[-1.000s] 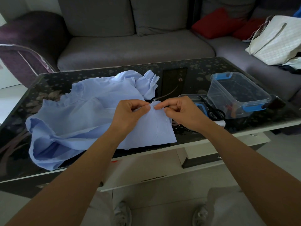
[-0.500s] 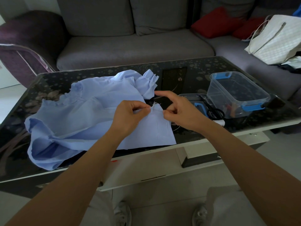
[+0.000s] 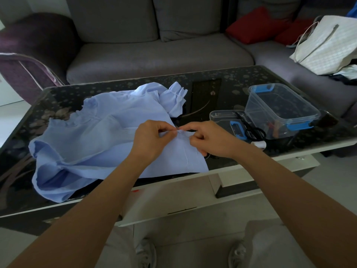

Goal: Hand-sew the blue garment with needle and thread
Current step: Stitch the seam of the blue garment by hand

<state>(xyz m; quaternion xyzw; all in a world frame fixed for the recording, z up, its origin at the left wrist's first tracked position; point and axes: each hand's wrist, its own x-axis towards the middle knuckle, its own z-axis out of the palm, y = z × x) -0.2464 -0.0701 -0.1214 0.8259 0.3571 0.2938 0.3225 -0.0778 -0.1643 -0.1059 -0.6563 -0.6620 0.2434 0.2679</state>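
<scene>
A light blue garment [image 3: 100, 136] lies crumpled on the dark glass table [image 3: 222, 89]. My left hand [image 3: 152, 140] pinches its upper edge between thumb and fingers. My right hand [image 3: 210, 140] meets it at the same edge, fingers curled, pinching the fabric there. The needle is too small to make out. A thin white thread [image 3: 206, 156] loops on the table just under my right hand.
Right of my hands lie a clear lid [image 3: 224, 118], black scissors [image 3: 253, 129] and a white thread spool [image 3: 259, 145]. A clear box with blue clips [image 3: 280, 111] stands behind them. A grey sofa [image 3: 158, 55], red cushions [image 3: 257, 24] and a white bag [image 3: 326, 43] lie beyond.
My right index finger, stretched out half a second ago, has curled back down. The right hand has returned to the garment's edge beside my left hand.
</scene>
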